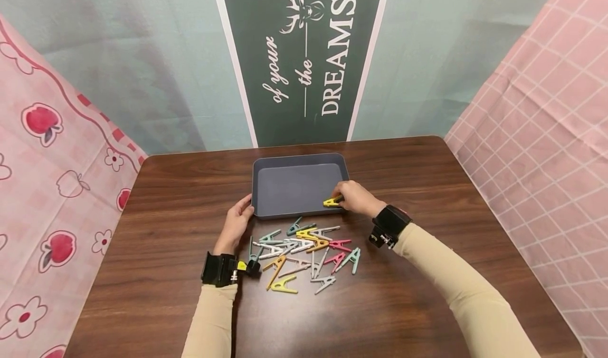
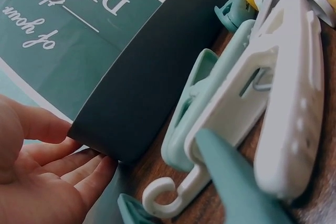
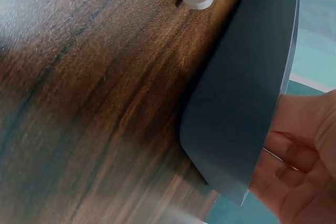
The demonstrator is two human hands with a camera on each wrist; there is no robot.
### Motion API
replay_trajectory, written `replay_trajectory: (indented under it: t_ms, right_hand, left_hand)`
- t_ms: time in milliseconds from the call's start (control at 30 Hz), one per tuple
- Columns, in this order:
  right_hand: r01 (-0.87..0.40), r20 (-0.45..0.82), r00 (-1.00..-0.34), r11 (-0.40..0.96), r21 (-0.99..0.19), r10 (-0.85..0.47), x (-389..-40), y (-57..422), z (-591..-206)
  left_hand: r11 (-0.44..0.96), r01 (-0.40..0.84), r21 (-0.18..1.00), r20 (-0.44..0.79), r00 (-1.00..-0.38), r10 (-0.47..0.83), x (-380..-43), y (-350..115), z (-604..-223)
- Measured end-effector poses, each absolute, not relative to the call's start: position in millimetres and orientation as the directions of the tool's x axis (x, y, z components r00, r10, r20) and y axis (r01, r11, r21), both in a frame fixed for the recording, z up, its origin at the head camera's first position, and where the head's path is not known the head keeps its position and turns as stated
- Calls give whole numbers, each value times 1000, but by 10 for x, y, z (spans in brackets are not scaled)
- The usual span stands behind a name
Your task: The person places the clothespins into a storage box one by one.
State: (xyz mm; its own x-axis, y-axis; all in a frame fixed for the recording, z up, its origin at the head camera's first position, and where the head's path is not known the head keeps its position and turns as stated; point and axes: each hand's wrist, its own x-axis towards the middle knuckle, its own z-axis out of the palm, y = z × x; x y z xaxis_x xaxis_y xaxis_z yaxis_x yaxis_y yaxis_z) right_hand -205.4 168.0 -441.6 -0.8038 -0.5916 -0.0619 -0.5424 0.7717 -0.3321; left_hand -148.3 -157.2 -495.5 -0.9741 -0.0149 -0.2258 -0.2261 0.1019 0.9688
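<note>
A dark grey tray lies on the wooden table. At its near left corner my left hand rests against the outside, the fingers fairly straight; in the left wrist view the thumb meets the rim of the tray wall. My right hand pinches a yellow clothespin low over the tray's near right corner. In the right wrist view the tray wall hides the clothespin and the fingertips. Several clothespins in white, green, yellow, orange, pink and grey lie in a loose pile before the tray, including a lime-yellow clothespin.
The brown table reaches out on both sides of the pile. Behind it hangs a green and pale blue cloth with lettering. Pink patterned cloths stand at the left and right sides.
</note>
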Motion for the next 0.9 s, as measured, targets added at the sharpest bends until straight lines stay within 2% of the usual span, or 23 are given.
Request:
replay_trajectory:
  t_ms: [233,567,700,900]
  right_hand:
    - [-520,-124,-804,789,-326,-581,-2096,1638,-4426]
    - [-528,-232,-779,809,-257,-582,-2145,1592,-4377]
    - [-534,-233,-770,800,-274,-593,-2152,1602,-4379]
    - [-558,-157,-772,776,-294,-615,-2112,1628,-4406]
  left_hand:
    - [102,-239,966,-238,-971,-26,-1483,-1570,-4962]
    - [93,-251,963,-249,-968,-39,-1485,-1557,-4949]
    - [93,-260,961,-257,-966,-44,-1486,-1552,-4946]
    - [98,-255,962,-252,-967,-38,-1475,-1556,-4940]
